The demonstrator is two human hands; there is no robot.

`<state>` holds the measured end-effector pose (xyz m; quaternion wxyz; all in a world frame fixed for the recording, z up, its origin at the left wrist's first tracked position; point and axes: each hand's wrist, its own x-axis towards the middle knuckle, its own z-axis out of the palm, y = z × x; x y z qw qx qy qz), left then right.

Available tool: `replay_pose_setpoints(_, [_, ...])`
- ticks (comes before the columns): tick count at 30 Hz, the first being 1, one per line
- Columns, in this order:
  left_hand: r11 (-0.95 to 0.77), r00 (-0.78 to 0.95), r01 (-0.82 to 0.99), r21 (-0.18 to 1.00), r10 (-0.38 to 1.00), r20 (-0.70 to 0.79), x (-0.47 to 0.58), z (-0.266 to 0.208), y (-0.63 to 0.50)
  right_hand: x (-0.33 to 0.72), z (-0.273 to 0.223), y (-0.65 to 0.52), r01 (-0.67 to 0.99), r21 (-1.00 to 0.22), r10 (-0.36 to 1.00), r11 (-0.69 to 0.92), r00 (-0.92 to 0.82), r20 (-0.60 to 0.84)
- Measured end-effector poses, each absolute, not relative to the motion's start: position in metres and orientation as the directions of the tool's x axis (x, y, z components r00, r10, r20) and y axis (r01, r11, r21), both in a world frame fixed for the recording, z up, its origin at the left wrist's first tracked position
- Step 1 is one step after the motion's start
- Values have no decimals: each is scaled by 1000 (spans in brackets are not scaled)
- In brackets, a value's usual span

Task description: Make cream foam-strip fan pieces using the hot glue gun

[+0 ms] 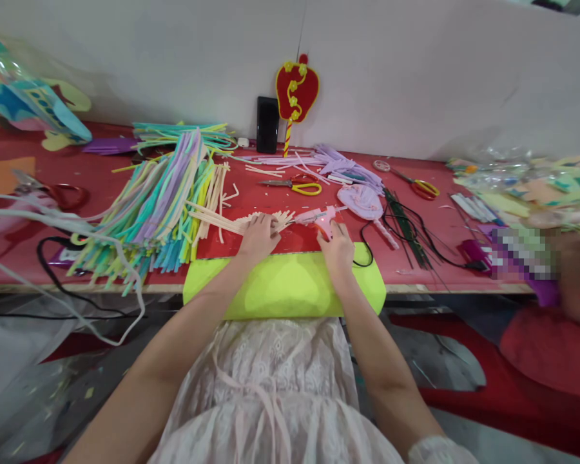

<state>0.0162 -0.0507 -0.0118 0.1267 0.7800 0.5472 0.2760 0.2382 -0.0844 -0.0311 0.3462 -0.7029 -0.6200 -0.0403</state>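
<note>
My right hand (337, 248) is wrapped round the handle of a pink hot glue gun (325, 221), its nozzle pointing left. Close to the nozzle, a fan-like row of cream pipe cleaners (285, 220) lies under and beside my left hand (260, 237). The fingers of that hand are closed on the row, and longer cream stems (212, 216) stick out to its left. Both forearms cross a bright yellow-green sheet (275, 283) that hangs over the table's front edge. Behind the hands lie scissors (305, 187) with red and yellow handles.
A big bundle of coloured pipe cleaners (159, 200) stands at left, near a white cable (125, 283). A lilac round fan-shaped piece (361, 201), dark stems (406, 225) and a black cord (428, 238) lie right. A phone (267, 124) leans on the wall. Another person's arm (573, 277) is far right.
</note>
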Motion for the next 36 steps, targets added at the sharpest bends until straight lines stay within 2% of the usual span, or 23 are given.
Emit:
replay_pose_setpoints(8, [-382, 249, 782, 492, 916, 315, 16, -14, -49, 235, -24, -83, 908, -409, 835, -91, 293, 466])
replay_pose_setpoints(13, [-423, 282, 767, 483, 898, 338, 12, -17, -51, 251, -18, -77, 847, -440, 757, -297, 490, 433])
replay_pose_setpoints(16, [-457, 313, 744, 488, 883, 350, 9, -17, -53, 265, -18, -75, 817, -414, 709, -402, 563, 424])
replay_pose_setpoints(20, [-499, 323, 711, 495, 857, 401, 2, -11, -57, 274, -18, -75, 756, -438, 640, -486, 649, 410])
replay_pose_setpoints(23, [-484, 271, 725, 491, 855, 442, -9, -7, -59, 269, -14, -77, 802, -472, 602, -366, 591, 537])
replay_pose_setpoints(26, [-460, 244, 747, 479, 861, 446, -26, -7, -64, 251, -11, -83, 915, -398, 683, -60, 329, 653])
replay_pose_setpoints(28, [-486, 281, 743, 460, 850, 445, -36, -8, -71, 236, -11, -87, 935, -325, 762, 141, 108, 639])
replay_pose_setpoints(31, [-549, 388, 736, 396, 822, 417, -47, -8, -86, 217, -13, -93, 912, -236, 815, 337, -157, 557])
replay_pose_setpoints(33, [-581, 458, 737, 344, 805, 377, -50, -7, -96, 210, -14, -96, 883, -206, 820, 422, -275, 503])
replay_pose_setpoints(36, [-596, 505, 748, 292, 797, 331, -50, -7, -105, 202, -13, -101, 847, -211, 814, 489, -355, 459])
